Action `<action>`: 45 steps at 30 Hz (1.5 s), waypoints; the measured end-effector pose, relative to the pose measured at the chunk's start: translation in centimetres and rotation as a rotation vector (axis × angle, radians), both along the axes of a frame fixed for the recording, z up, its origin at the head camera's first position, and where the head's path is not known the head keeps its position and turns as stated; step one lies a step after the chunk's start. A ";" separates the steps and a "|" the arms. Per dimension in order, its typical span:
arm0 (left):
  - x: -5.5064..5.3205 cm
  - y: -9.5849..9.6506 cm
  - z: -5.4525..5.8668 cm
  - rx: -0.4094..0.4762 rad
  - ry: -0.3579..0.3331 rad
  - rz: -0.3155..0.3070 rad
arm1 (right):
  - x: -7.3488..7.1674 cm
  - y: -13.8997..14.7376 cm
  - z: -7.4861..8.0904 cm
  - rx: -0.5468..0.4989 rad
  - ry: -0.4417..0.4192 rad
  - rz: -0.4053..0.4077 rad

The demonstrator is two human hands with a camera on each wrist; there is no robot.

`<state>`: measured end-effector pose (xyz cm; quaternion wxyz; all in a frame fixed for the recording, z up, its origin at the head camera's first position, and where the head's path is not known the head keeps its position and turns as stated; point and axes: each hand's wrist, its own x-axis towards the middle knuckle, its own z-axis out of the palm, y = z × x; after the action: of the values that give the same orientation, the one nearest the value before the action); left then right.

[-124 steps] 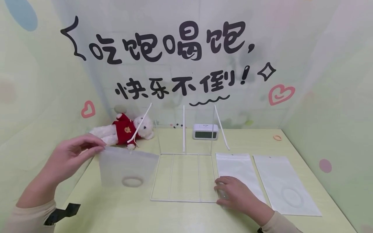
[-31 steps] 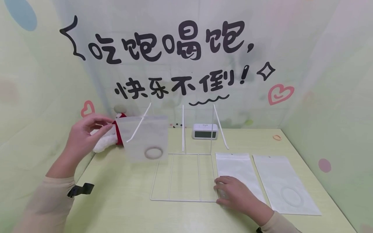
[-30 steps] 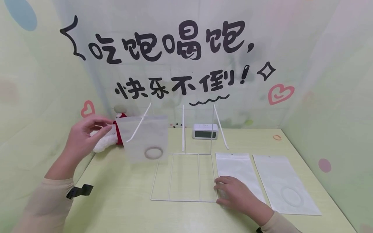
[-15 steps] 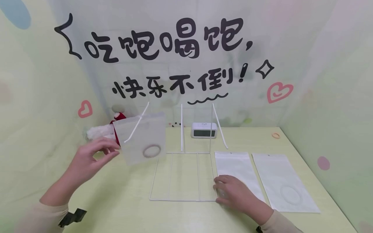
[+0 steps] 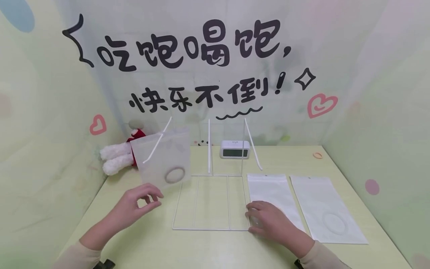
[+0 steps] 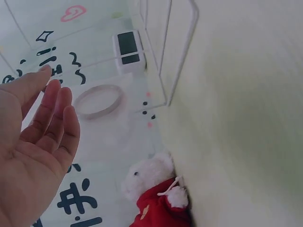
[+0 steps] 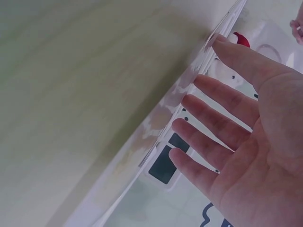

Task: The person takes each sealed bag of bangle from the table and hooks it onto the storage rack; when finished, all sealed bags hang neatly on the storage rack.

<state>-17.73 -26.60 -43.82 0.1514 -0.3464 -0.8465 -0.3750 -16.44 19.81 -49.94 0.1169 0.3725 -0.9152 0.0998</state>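
Note:
A translucent pouch (image 5: 178, 153) with a ring-shaped item (image 5: 174, 182) inside hangs tilted on the left prong of a white wire rack (image 5: 201, 229). Just below the pouch's lower edge is my left hand (image 5: 134, 205), its fingers loosely bent and holding nothing. In the left wrist view the pouch (image 6: 113, 132) shows beyond the fingertips. My right hand (image 5: 272, 224) rests at the right side of the rack's base, over the lower part of a flat white pouch (image 5: 268, 186). The right wrist view shows its fingers (image 7: 213, 120) spread and nearly straight, tips at the pouch's edge.
Another white pouch (image 5: 319, 205) with a ring outline lies at the right. A white digital clock (image 5: 235, 144) stands behind the rack. Behind the hanging pouch lies a plush bear (image 5: 117, 160). A small orange ring (image 5: 317, 155) sits at the back right.
My left hand carried the pouch up to the left prong, let go, then moved down and right. The pouch now hangs there. My right hand has stayed in place.

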 end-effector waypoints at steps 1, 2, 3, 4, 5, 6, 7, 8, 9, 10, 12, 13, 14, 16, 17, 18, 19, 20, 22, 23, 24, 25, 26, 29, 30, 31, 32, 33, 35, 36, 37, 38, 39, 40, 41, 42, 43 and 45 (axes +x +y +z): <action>-0.1 0.2 -0.5 -0.007 -0.014 -0.009 | 0.0 0.0 0.0 -0.001 0.002 0.001; -0.2 0.3 -1.0 -0.015 -0.033 -0.018 | 0.0 0.0 0.0 -0.002 0.004 0.001; -0.3 0.5 -1.5 -0.025 -0.049 -0.029 | -0.2 0.1 -0.2 -0.002 0.016 0.007; -0.4 0.6 -2.0 -0.035 -0.067 -0.040 | -0.2 0.1 -0.2 -0.004 0.019 0.008; -0.5 0.7 -2.5 -0.048 -0.088 -0.048 | -0.2 0.1 -0.2 -0.006 0.022 0.008; -0.7 0.8 -2.9 -0.065 -0.110 -0.055 | -0.3 0.2 -0.2 -0.008 0.028 0.010; -0.8 0.9 -3.3 -0.084 -0.135 -0.059 | -0.3 0.2 -0.1 -0.009 0.029 0.013; -0.9 1.0 -3.6 -0.105 -0.158 -0.064 | -0.3 0.2 -0.1 -0.011 0.031 0.015; -1.0 1.0 -3.9 -0.126 -0.183 -0.068 | -0.3 0.2 -0.1 -0.013 0.031 0.018; -1.1 1.1 -4.2 -0.147 -0.204 -0.073 | -0.2 0.1 0.1 -0.015 0.022 0.015; -1.3 1.3 -4.5 -0.190 -0.237 -0.084 | -0.2 0.1 0.2 -0.014 0.013 0.016; -1.4 1.3 -4.7 -0.210 -0.250 -0.089 | -0.2 0.0 0.2 -0.013 0.005 0.015; -1.4 1.4 -4.8 -0.229 -0.259 -0.095 | -0.2 0.0 0.2 -0.012 -0.001 0.013; -1.5 1.5 -5.0 -0.263 -0.268 -0.098 | -0.2 0.0 0.2 -0.013 -0.010 0.012; -1.5 1.5 -5.0 -0.278 -0.271 -0.095 | -0.3 0.0 0.2 -0.014 -0.011 0.012; -1.5 1.5 -5.1 -0.293 -0.268 -0.092 | -0.3 -0.1 0.2 -0.018 -0.009 0.015; -1.5 1.5 -5.2 -0.309 -0.263 -0.086 | -0.3 -0.1 0.2 -0.022 -0.006 0.018; -1.5 1.5 -5.3 -0.324 -0.251 -0.075 | -0.3 -0.1 0.2 -0.026 -0.004 0.022; -1.3 1.5 -5.4 -0.353 -0.221 -0.054 | -0.3 -0.1 0.2 -0.032 0.000 0.029; -1.3 1.5 -5.5 -0.366 -0.208 -0.043 | -0.4 -0.1 0.2 -0.033 0.000 0.031; -1.3 1.5 -5.5 -0.381 -0.197 -0.033 | -0.4 -0.1 0.3 -0.032 -0.003 0.032; -1.2 1.5 -5.6 -0.393 -0.182 -0.026 | -0.4 -0.1 0.3 -0.029 -0.006 0.032; -1.2 1.5 -5.7 -0.402 -0.170 -0.023 | -0.4 -0.1 0.4 -0.028 -0.007 0.032; -1.2 1.5 -5.9 -0.430 -0.144 -0.023 | -0.3 -0.1 0.4 -0.024 -0.010 0.029; -1.2 1.5 -5.9 -0.443 -0.134 -0.024 | -0.3 -0.1 0.4 -0.024 -0.009 0.028; -1.2 1.6 -6.0 -0.454 -0.125 -0.026 | -0.3 -0.1 0.4 -0.025 -0.007 0.029; -1.1 1.6 -6.0 -0.466 -0.120 -0.024 | -0.3 -0.1 0.4 -0.027 -0.005 0.030; -1.1 1.7 -6.1 -0.478 -0.116 -0.020 | -0.3 -0.1 0.4 -0.028 -0.004 0.030; -0.9 1.7 -6.1 -0.500 -0.108 -0.008 | -0.3 -0.1 0.4 -0.027 -0.003 0.031; -0.8 1.8 -6.1 -0.508 -0.105 -0.004 | -0.2 -0.1 0.5 -0.026 -0.004 0.032; -0.8 1.8 -6.1 -0.513 -0.103 0.000 | -0.2 -0.1 0.5 -0.023 -0.007 0.032; -0.8 1.9 -6.2 -0.517 -0.096 0.006 | -0.3 -0.1 0.5 -0.021 -0.017 0.030; -0.7 1.9 -6.2 -0.520 -0.095 0.012 | -0.3 0.0 0.6 -0.020 -0.028 0.028; -0.7 2.0 -6.2 -0.523 -0.092 0.016 | -0.4 0.0 0.7 -0.020 -0.045 0.028; -0.7 2.0 -6.2 -0.524 -0.091 0.019 | -0.5 0.1 0.7 -0.022 -0.063 0.026; -0.7 2.0 -6.2 -0.525 -0.094 0.020 | -0.7 0.3 0.8 -0.026 -0.082 0.024; -0.7 2.0 -6.2 -0.527 -0.094 0.022 | -0.8 0.4 1.0 -0.037 -0.102 0.025; -0.7 2.1 -6.3 -0.528 -0.095 0.027 | -1.4 0.9 1.2 -0.072 -0.150 0.020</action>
<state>-18.43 -24.50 -50.07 0.0211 -0.3448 -0.9256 -0.1550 -17.81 20.76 -48.70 0.0602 0.3688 -0.9134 0.1616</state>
